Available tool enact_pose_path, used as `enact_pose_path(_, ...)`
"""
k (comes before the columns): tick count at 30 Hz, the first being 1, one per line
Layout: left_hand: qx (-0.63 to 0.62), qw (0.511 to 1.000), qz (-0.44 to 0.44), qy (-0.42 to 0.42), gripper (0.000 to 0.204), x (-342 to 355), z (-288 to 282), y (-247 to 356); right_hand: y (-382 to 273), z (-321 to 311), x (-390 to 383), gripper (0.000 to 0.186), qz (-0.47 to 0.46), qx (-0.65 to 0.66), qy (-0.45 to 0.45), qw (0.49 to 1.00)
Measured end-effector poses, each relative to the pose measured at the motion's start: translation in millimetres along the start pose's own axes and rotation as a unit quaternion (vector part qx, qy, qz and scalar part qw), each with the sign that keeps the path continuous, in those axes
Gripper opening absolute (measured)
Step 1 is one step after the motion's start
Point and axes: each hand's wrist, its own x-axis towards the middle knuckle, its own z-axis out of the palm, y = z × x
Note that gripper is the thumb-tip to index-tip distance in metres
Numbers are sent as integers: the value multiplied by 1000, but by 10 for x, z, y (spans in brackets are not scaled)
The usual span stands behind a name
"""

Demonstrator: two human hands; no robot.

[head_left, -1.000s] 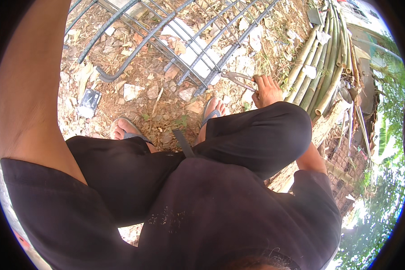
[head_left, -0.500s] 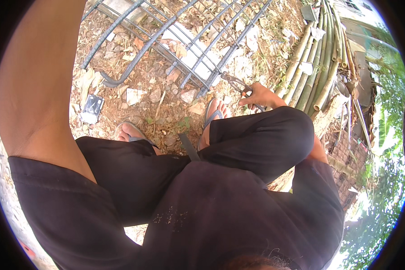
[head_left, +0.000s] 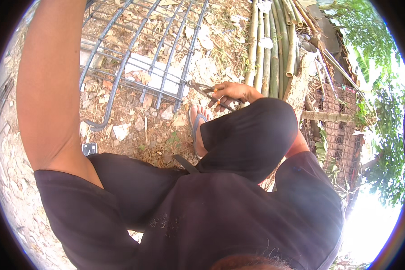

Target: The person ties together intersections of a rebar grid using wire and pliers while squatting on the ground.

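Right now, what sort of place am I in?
Probably an outdoor work yard or small building site: there's a steel rebar cage over stony, leaf-strewn ground, with bamboo poles piled nearby.

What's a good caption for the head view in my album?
Right hand with its grip on pincers at the steel cage, bamboo poles nearby.

The person wore a faded, purplish-black shirt (head_left: 238, 211) with loose short sleeves (head_left: 78, 204), and small pale speckles (head_left: 166, 221) dotted the left of its front. The trousers (head_left: 252, 135) were plain black, ending above the ankle. A flat, dark grey strap (head_left: 186, 163) showed near the waist; farther off was a grey-blue flip-flop (head_left: 195, 127).
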Motion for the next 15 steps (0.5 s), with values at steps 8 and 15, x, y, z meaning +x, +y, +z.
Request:
enact_pose_path(8, 48, 998, -30, -15, 41, 193, 261, -24, 262, -488, 104, 43, -32, -181, 252, 950)
enact_pose_path(15, 147, 977, 130, -80, 50, 681, 931, 75, 2094, -1354, 590, 58, 41, -219, 493, 841)
